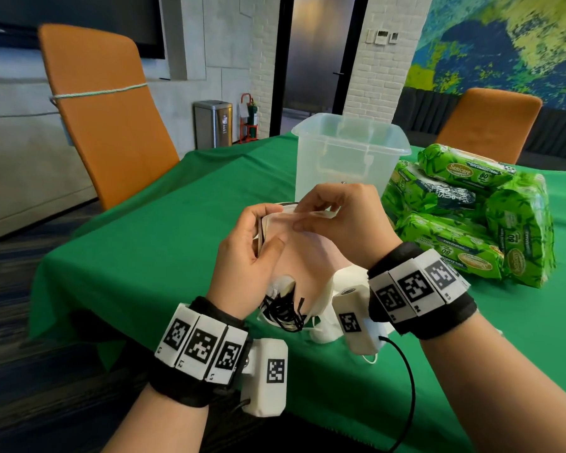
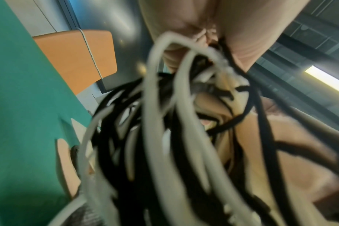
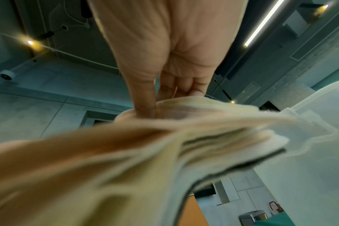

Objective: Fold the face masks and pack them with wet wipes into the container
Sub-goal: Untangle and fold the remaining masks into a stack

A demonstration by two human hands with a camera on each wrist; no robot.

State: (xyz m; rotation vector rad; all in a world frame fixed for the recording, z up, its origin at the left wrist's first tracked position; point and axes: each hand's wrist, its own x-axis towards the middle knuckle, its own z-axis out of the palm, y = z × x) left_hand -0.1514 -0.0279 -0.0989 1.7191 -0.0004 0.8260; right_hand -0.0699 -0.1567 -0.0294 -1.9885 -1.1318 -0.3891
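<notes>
A stack of folded face masks (image 1: 303,253), beige and white with one dark edge, is held above the green table (image 1: 164,230) in front of me. My left hand (image 1: 258,243) grips the stack's left side, thumb on its front. My right hand (image 1: 327,214) pinches the top edge of the stack (image 3: 194,122). Black and white ear loops (image 1: 283,310) hang below the masks and fill the left wrist view (image 2: 164,137). The clear plastic container (image 1: 350,152) stands open just behind my hands. Green wet wipe packs (image 1: 471,217) are piled to its right.
More white masks (image 1: 347,279) lie on the table under my right wrist. An orange chair (image 1: 102,116) stands at the table's left, another (image 1: 490,122) at the far right. A metal bin (image 1: 213,124) stands by the back wall.
</notes>
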